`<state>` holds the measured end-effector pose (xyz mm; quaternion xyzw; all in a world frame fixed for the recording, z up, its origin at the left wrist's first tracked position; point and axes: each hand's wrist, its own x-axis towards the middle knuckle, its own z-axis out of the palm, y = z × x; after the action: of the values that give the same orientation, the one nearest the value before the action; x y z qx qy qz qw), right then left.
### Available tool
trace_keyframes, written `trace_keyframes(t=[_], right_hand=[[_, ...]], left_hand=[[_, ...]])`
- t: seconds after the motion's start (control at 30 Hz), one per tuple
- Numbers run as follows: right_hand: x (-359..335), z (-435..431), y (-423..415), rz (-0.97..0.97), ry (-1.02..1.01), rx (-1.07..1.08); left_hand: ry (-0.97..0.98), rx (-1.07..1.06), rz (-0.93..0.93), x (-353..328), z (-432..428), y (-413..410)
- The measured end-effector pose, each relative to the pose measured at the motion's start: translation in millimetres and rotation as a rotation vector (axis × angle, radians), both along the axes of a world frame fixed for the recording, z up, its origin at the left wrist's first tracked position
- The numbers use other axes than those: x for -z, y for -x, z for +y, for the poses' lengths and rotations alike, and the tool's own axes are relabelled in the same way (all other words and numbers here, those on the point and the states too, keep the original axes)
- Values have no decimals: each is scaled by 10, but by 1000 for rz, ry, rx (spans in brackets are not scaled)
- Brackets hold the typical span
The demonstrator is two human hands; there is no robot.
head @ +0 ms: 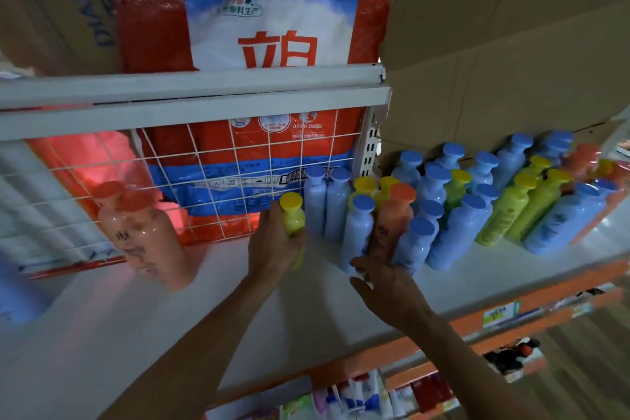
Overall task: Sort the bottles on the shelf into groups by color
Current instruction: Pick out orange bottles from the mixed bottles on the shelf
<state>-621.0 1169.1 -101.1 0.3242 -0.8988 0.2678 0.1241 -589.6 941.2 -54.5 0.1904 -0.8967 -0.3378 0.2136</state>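
My left hand (272,244) is shut on a yellow bottle (292,215) with a yellow cap, upright on the white shelf (306,303), just left of two blue bottles (325,204). My right hand (385,278) reaches to the base of an orange bottle (392,218) and a blue bottle (414,242) at the front of the mixed cluster, fingers apart and touching them; I cannot tell if it grips one. Two orange bottles (143,232) stand apart at the left. Further right stand mixed blue, yellow-green (504,215) and orange bottles.
A white wire grid (218,177) backs the shelf's left half, with a red-and-blue sack (259,44) behind it. Cardboard boxes (511,61) overhang the right side. A blurred blue bottle (15,286) shows at far left. The orange shelf edge (477,320) has lower shelves of goods beneath.
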Motion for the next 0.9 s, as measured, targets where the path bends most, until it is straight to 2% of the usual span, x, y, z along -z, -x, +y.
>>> trace_keyframes(t=[0.23,0.4,0.5,0.57,0.7,0.8,0.9], right_hand=[[-106,24,76,104,-2,15],[-101,63,77,96,-30,35],[-92,101,79,86,-8,13],[-99,114,85,94,-11,-4],[-121,143,42,55,-15,7],[-230,226,-37,32,-51,71],[-336,371,-75,137,-91,128]], left_hand=[[-32,12,30,5,-170,263],[-73,6,9,-12,-198,196],[-25,-69,167,-90,-40,36],[47,60,263,-172,140,-26],[113,391,313,-361,564,126],[150,457,292,-495,874,338],[200,445,201,-566,1044,556]])
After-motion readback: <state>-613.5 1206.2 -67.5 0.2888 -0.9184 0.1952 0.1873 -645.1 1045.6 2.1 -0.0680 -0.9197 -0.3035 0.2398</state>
